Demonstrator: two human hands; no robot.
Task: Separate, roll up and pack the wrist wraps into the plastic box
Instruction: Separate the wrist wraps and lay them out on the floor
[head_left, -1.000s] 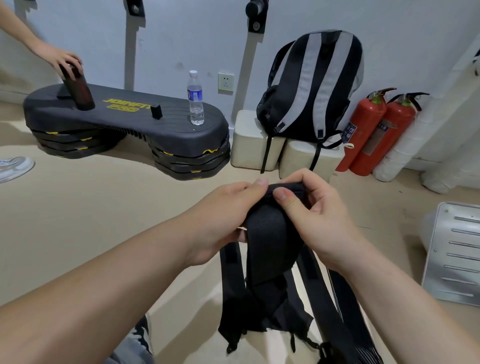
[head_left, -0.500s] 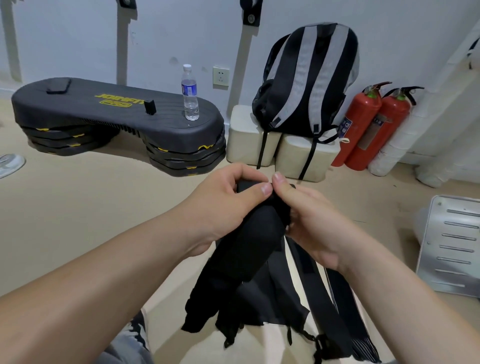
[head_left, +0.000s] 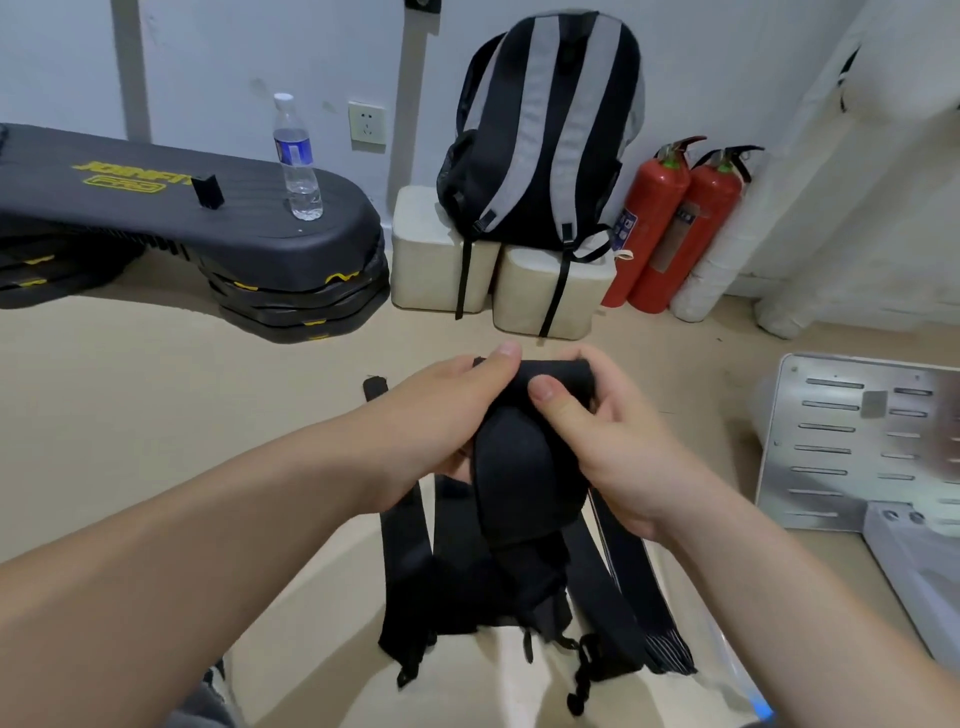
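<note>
**Wrist wraps gripped at the top by both hands above the floor**

Wrist wraps (head_left: 524, 478) held in mid-air at the centre of the view, over a beige floor (head_left: 156, 415). Clamped at the upper end between the left hand (head_left: 441, 415) and the right hand (head_left: 613, 441), thumbs pressed on the near side and fingers curled round behind. Hung with the long axis running top to bottom, the upper end folded over and pointed toward the far wall, with black straps and thin cords trailing loose toward the lower edge.

Caught at the lower right, beneath the dangling ends: a clear plastic edge (head_left: 727, 686), too blurred to be identified as a box, its contents impossible to make out.

Pictured behind, on a black step platform (head_left: 156, 218): an upright clear water bottle (head_left: 297, 166), capped. Propped on two pale blocks (head_left: 431, 270) against the wall: a black-and-grey striped backpack (head_left: 550, 130), its contents hidden. Lined up just beside it: two red fire extinguishers (head_left: 675, 223). Laid on the floor at right: a perforated metal panel (head_left: 852, 441).
</note>
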